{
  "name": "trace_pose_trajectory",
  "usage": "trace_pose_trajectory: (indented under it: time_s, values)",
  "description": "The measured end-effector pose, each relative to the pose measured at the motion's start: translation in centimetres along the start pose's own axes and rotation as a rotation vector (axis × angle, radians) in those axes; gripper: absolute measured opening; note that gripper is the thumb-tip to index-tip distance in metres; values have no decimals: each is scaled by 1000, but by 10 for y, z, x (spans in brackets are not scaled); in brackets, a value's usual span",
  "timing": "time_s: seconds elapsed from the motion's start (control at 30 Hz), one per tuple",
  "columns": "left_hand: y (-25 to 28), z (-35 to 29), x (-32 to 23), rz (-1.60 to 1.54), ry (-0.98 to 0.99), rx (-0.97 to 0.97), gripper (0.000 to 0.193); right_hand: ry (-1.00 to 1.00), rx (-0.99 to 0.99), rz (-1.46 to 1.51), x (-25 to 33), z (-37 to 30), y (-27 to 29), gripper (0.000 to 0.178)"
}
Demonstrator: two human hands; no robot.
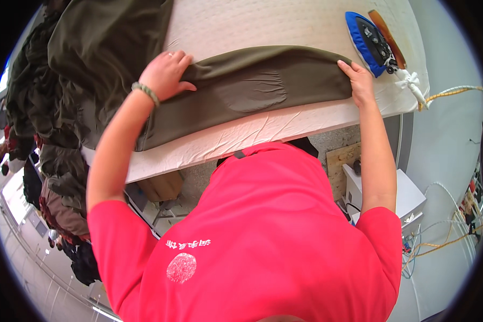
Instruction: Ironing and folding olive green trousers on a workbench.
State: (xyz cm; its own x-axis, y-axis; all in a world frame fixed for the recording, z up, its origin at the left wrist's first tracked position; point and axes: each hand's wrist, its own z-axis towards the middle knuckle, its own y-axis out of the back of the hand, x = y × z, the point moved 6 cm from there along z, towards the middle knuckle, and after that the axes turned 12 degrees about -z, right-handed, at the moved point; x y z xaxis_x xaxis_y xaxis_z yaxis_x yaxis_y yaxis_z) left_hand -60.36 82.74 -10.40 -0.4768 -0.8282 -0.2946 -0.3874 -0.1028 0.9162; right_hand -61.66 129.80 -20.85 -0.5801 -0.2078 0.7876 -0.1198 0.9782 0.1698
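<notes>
Dark olive trousers (209, 115) lie across a padded white ironing table (300, 126), one leg stretched sideways in front of me. A rounded, puckered knee patch (257, 91) shows midway along that leg. My left hand (166, 75), with a bead bracelet on its wrist, rests on the cloth left of the patch; its thumb stands apart from the fingers. At the leg's right end, my right hand (358, 80) grips the edge between thumb and fingers, some of them hidden. The rest of the trousers is bunched toward the far left.
An iron with a blue cover and wooden handle (389, 40) lies at the table's far right corner, its cord (451, 92) running off right. Dark garments (64, 166) are heaped at the left. A white box (383, 188) stands below the table on the right.
</notes>
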Motion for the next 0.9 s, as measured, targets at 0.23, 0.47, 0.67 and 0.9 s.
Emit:
trace_pose_trajectory:
  time_s: [0.23,0.47,0.67,0.9]
  values:
    - [7,-21,60,145,342,427,60,89,-143,-13,-3,-6,6,25]
    - [-4,-8,78,-33,560,277,57,110,-263,-128,8,-9,-3,20]
    - [8,71,-41,-362,-11,-273,52,83,-320,-191,-1,-12,3,19]
    - [-75,114,-226,-198,-679,-252,54,197,-537,-444,5,-17,3,18]
